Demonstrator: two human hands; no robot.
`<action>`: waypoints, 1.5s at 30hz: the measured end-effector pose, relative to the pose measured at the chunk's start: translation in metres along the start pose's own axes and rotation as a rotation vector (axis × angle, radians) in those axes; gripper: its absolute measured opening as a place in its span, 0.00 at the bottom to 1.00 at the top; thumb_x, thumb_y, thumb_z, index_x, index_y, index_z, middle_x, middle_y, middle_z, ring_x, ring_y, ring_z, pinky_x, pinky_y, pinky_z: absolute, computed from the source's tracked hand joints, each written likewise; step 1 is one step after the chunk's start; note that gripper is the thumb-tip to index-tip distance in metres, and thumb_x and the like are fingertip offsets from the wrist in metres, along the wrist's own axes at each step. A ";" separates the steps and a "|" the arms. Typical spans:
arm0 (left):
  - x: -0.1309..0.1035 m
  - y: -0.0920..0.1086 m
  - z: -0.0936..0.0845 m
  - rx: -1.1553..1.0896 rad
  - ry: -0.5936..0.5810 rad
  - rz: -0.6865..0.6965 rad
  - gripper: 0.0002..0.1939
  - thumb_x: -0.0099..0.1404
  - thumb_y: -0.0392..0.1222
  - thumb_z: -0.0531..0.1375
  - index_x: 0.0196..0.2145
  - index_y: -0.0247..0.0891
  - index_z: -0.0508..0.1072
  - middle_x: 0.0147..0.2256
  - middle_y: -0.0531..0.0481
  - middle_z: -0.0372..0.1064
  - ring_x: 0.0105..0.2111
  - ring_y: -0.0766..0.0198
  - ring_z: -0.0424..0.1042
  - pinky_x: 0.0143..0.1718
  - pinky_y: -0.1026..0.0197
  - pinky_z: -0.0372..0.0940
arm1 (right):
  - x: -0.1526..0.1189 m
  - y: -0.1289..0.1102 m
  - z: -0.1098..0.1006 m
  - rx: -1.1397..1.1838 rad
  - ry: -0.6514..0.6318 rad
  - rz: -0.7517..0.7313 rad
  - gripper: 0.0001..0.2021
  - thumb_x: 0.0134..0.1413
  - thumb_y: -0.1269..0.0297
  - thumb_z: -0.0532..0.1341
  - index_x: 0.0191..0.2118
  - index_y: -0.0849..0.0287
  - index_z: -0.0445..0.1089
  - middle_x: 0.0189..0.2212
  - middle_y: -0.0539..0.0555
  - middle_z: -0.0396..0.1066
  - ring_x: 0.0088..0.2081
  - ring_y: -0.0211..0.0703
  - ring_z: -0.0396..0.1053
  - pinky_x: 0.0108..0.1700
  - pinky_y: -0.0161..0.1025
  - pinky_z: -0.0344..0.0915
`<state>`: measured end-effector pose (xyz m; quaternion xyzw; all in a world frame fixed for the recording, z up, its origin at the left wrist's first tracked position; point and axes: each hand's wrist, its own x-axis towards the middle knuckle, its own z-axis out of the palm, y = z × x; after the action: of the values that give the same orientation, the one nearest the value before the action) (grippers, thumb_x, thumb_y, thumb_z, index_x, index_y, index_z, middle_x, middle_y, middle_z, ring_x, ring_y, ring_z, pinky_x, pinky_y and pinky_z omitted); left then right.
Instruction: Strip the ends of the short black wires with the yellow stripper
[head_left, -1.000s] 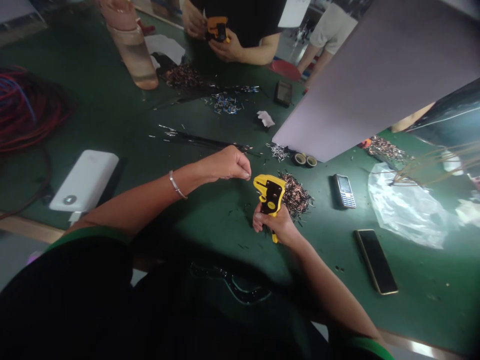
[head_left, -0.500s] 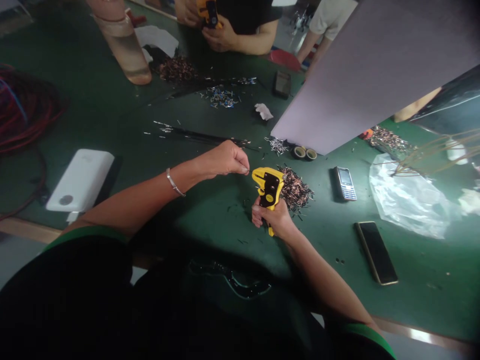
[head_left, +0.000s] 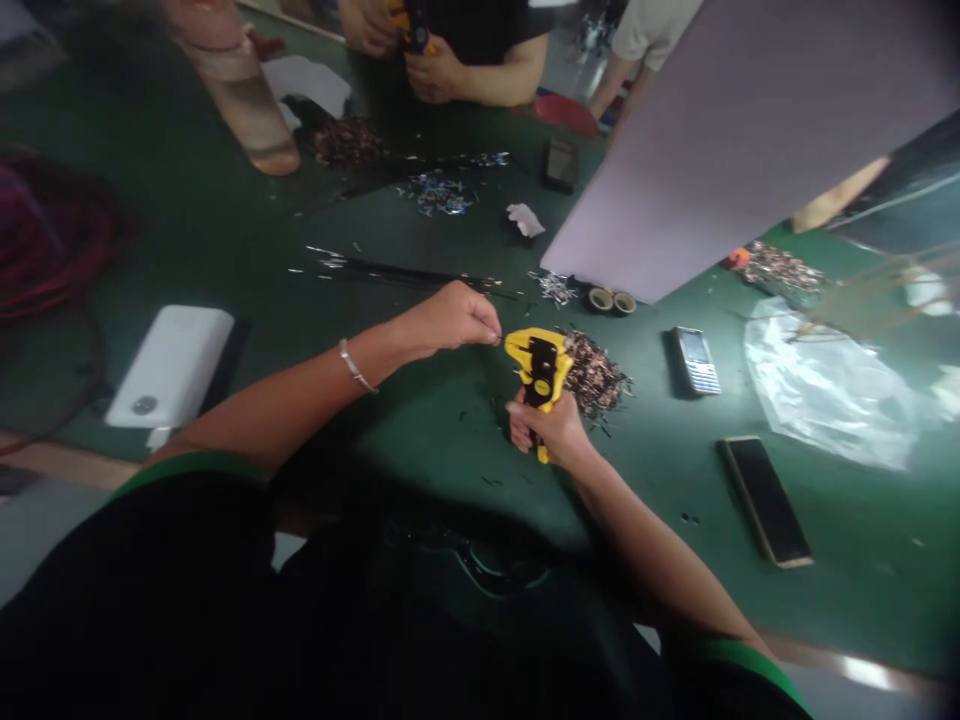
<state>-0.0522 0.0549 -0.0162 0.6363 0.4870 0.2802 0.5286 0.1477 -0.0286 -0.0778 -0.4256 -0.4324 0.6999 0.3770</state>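
Observation:
My left hand (head_left: 463,318) is closed in a pinch, with a silver bracelet (head_left: 357,367) on its wrist. From the fingertips a short dark end of a thin wire (head_left: 501,341) points at the jaws of a yellow and black wire stripper (head_left: 541,362). A small gap seems to lie between the wire and the jaws. My right hand (head_left: 551,425) is wrapped around the stripper's handles and holds it upright. Just behind the tool is a pile of copper and black wire scraps (head_left: 598,378). A row of thin black wires (head_left: 405,272) lies beyond my left hand.
A white power bank (head_left: 171,365) lies left, a keypad phone (head_left: 697,360) and a smartphone (head_left: 766,502) right. Tape rolls (head_left: 611,301) stand by a pale upright panel (head_left: 675,160). Across the table, another person's hands (head_left: 435,70) hold a similar tool. A bottle (head_left: 251,110) stands far left.
The whole view has shifted slightly. My right-hand fingers look a little looser on the stripper's handles. My left hand keeps its pinch beside the jaws.

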 end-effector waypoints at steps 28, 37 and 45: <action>-0.024 0.009 0.008 0.587 0.235 0.646 0.10 0.62 0.35 0.55 0.28 0.38 0.76 0.25 0.52 0.74 0.26 0.68 0.70 0.30 0.65 0.61 | -0.020 -0.047 -0.015 -0.203 0.060 -0.061 0.14 0.43 0.63 0.68 0.37 0.60 0.69 0.26 0.50 0.71 0.24 0.40 0.68 0.30 0.41 0.65; -0.028 0.008 0.015 0.770 0.257 0.780 0.12 0.62 0.33 0.53 0.25 0.38 0.73 0.21 0.53 0.68 0.22 0.68 0.66 0.26 0.63 0.58 | -0.022 -0.049 -0.008 -0.008 0.096 -0.152 0.10 0.42 0.69 0.66 0.35 0.59 0.70 0.29 0.51 0.71 0.27 0.42 0.69 0.35 0.44 0.67; -0.034 0.003 0.036 0.808 0.136 0.802 0.13 0.60 0.31 0.53 0.22 0.38 0.72 0.20 0.53 0.67 0.21 0.67 0.65 0.24 0.63 0.56 | -0.021 -0.045 -0.006 0.122 0.161 -0.226 0.11 0.41 0.70 0.67 0.34 0.58 0.69 0.29 0.49 0.69 0.28 0.42 0.70 0.38 0.47 0.70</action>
<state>-0.0331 0.0093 -0.0185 0.9034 0.3087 0.2907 0.0634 0.1676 -0.0306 -0.0316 -0.4054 -0.4028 0.6413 0.5120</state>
